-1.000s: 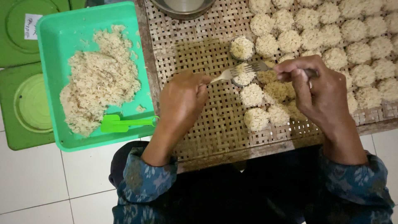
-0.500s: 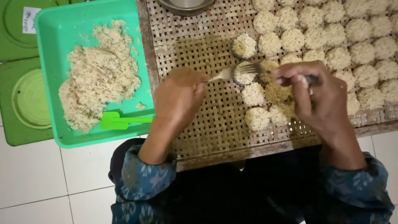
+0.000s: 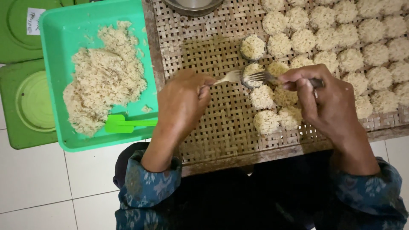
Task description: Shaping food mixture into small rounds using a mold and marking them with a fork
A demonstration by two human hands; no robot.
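Over the woven bamboo tray (image 3: 213, 127), we clamp our left hand (image 3: 183, 102) and right hand (image 3: 328, 100) on two forks (image 3: 228, 77) meeting at the ring-moulded noodle puck (image 3: 252, 72), which could crumble if we pry unevenly.

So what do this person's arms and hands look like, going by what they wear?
Both hands, left and right, are bare, with no gloves. Each forearm ends in a pushed-up sleeve of dark blue cloth with a lighter blue floral-style pattern, left sleeve and right sleeve. No watch or bracelet shows.
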